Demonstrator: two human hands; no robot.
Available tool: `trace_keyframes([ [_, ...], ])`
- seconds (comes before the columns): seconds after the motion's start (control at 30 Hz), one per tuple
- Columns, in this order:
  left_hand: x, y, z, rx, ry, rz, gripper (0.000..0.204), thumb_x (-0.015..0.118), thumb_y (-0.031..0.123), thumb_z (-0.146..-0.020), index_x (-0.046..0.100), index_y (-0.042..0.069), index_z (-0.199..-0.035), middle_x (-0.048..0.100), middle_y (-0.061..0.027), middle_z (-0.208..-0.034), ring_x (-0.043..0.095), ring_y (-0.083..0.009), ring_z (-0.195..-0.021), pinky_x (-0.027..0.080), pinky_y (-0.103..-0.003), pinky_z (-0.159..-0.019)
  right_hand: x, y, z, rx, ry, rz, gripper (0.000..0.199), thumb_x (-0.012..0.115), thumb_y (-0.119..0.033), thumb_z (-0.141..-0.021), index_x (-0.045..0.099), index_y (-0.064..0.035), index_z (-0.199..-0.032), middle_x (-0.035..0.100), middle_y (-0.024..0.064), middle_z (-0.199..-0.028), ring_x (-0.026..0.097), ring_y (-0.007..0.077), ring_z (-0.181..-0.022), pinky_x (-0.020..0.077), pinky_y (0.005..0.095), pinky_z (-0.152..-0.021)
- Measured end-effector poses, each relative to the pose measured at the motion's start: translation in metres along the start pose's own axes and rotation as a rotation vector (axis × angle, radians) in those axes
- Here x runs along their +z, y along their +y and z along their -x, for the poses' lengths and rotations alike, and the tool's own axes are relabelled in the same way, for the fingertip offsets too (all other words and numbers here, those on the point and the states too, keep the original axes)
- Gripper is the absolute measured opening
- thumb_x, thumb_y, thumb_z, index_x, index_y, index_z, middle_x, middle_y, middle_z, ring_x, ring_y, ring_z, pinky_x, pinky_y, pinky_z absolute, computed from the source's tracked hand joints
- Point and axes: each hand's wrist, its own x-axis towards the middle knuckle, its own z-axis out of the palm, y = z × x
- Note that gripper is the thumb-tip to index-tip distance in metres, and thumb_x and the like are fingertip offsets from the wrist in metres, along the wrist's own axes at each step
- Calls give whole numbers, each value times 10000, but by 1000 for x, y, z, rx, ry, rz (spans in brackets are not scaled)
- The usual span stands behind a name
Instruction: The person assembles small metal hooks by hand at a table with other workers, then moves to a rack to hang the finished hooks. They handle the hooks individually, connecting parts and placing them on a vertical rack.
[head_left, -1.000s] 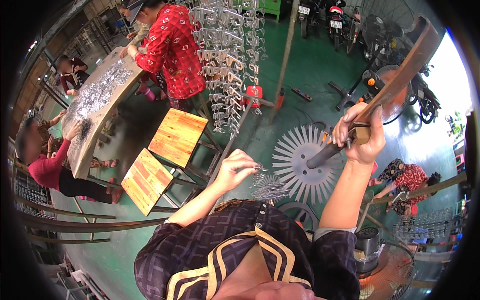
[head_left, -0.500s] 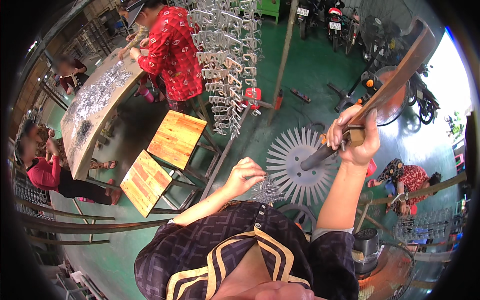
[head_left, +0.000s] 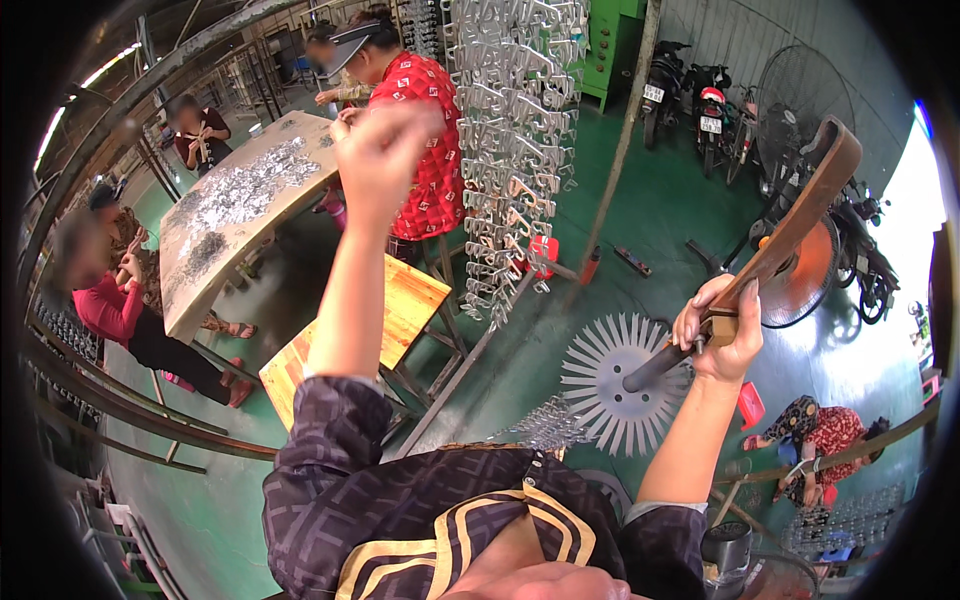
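My right hand (head_left: 728, 340) grips a brass-coloured block (head_left: 719, 328) with a small bolt, at the base of a long, flat, curved metal lever (head_left: 800, 228). A dark round shaft (head_left: 656, 370) runs from the block toward a grey toothed disc (head_left: 608, 385). Raised ahead and to the left, my left hand (head_left: 382, 150) is smeared by motion; its fingers and anything in them cannot be made out. A heap of small silvery metal pieces (head_left: 552, 422) lies between my body and the disc.
Strings of bent metal hooks (head_left: 510, 150) hang ahead. Wooden stools (head_left: 415, 305) stand left, before a long table (head_left: 190, 290) with metal parts, where several people work. A fan (head_left: 805, 265) and parked motorbikes (head_left: 712, 120) are right; another person (head_left: 835, 440) crouches there.
My left hand has risen from beside the heap of metal pieces, far up and to the left. My right hand keeps its grip on the block. The view has shifted.
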Motion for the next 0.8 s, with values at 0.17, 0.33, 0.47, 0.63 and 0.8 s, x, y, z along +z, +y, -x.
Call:
trace_keyframes([
  [0.17, 24, -20, -109, -193, -18, 228, 253, 678, 125, -796, 621, -7, -1004, 651, -72, -957, 592, -117, -842, 455, -235, -756, 0, -2, -1, -7, 13, 26, 540, 390, -431, -929, 520, 61, -751, 481, 128, -488, 472, 182, -360, 392, 269, -338],
  [0.33, 50, -42, -154, -131, 9, 466, 255, 647, 75, -813, 595, -54, -1026, 658, -127, -928, 617, -163, -847, 498, -281, -775, 1, -4, 1, -16, 19, 21, 537, 393, -427, -932, 522, 61, -750, 482, 127, -491, 476, 181, -363, 398, 274, -338],
  [0.47, 44, -28, -169, -182, -206, 525, 221, 669, 83, -795, 624, -13, -990, 649, -53, -882, 607, -134, -790, 487, -270, -719, 2, -4, 0, -40, 20, 39, 537, 393, -425, -934, 522, 64, -751, 484, 129, -491, 476, 179, -361, 397, 271, -336],
  [0.63, 45, -13, -171, -480, -362, 375, 240, 710, 196, -783, 646, 34, -949, 629, 1, -833, 537, -83, -746, 411, -232, -672, 0, -7, 3, -39, 63, 54, 534, 396, -425, -932, 523, 61, -749, 485, 128, -489, 476, 179, -358, 394, 270, -334],
  [0.8, 34, -16, -182, -631, -430, 502, 173, 730, 220, -772, 645, 94, -854, 595, 31, -762, 511, -71, -710, 407, -233, -659, 3, -6, 1, -18, 57, 28, 536, 397, -430, -930, 523, 58, -747, 484, 126, -486, 477, 181, -357, 393, 269, -335],
])
